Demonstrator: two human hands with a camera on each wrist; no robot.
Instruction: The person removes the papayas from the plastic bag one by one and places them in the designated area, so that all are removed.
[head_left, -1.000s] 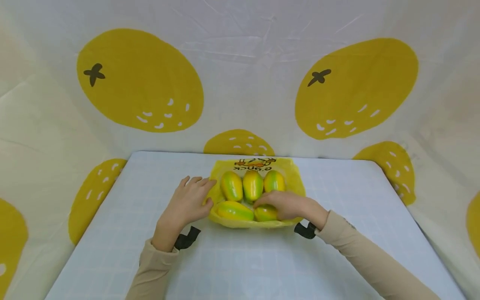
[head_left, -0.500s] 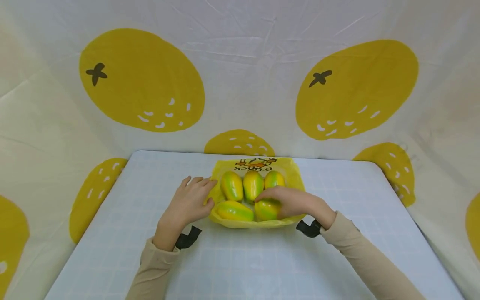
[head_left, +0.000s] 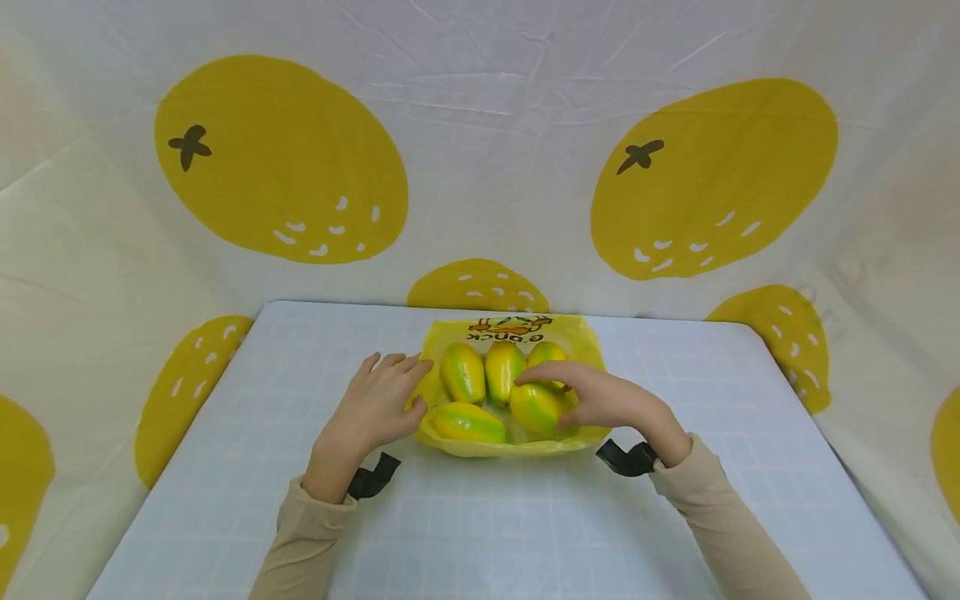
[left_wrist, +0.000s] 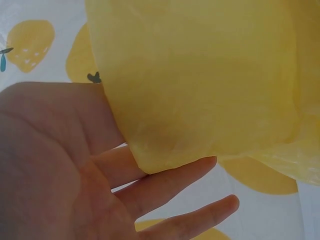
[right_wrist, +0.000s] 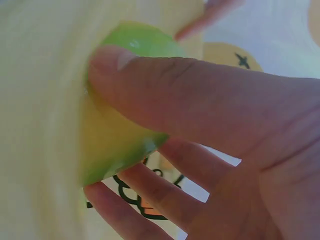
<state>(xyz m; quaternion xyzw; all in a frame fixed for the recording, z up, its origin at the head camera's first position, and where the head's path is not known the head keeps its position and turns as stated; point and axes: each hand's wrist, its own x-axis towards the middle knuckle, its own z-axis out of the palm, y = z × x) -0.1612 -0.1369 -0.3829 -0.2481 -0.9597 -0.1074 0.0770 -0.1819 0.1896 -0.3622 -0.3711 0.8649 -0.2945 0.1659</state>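
Observation:
A yellow plastic bag [head_left: 588, 333] with a printed duck lies spread on the table, its near edge turned up. My right hand [head_left: 611, 398] grips a shiny yellow-green mango [head_left: 538, 408] at the front right of the bag. In the right wrist view, the thumb [right_wrist: 150, 90] crosses this mango [right_wrist: 115, 135], with fingers on its far side. At the bag's left edge, my left hand [head_left: 375, 408] touches the plastic with loosely spread fingers. The left wrist view shows the bag's corner [left_wrist: 200, 90] covering part of these fingers.
Three mangoes stand in a row at the bag's back, the middle mango [head_left: 506, 371] among them. Another mango [head_left: 468, 422] lies sideways at the front left. The table [head_left: 465, 533] has a pale checked cloth. Behind it hangs a fruit-print curtain [head_left: 495, 167].
The front right mango has risen slightly and turned in my right hand, showing more of its surface. My right wrist has shifted a little to the right. The left hand stays in place.

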